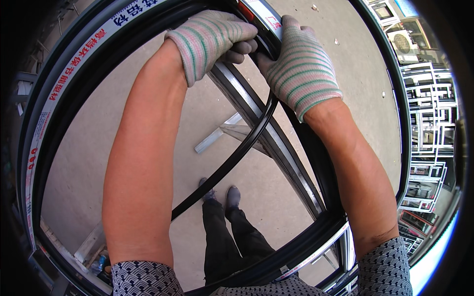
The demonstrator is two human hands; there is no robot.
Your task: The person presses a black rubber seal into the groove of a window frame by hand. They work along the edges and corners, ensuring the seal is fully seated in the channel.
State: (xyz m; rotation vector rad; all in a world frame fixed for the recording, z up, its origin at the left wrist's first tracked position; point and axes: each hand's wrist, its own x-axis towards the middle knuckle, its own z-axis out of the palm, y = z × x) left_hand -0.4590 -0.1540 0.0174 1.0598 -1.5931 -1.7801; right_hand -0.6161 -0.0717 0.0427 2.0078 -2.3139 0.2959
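A large black window frame (406,123) surrounds my arms, with a black middle bar (316,153) crossing it. My right hand (303,66), in a striped knit glove, is wrapped over this bar near its far end, thumb on the left side. Just left of it, my left hand (215,42), gloved alike, has its fingers curled closed beside the bar; what they hold is hidden. A long black rubber strip (232,160) hangs in a curve from under my right hand toward the lower left, passing behind my left forearm.
Below the frame, a metal support beam (276,140) runs diagonally, with a short brace (210,139) joined to it. My shoes (233,197) stand on the concrete floor (148,118). Along the right side are several white frames (429,98) and an outdoor fan unit (403,44).
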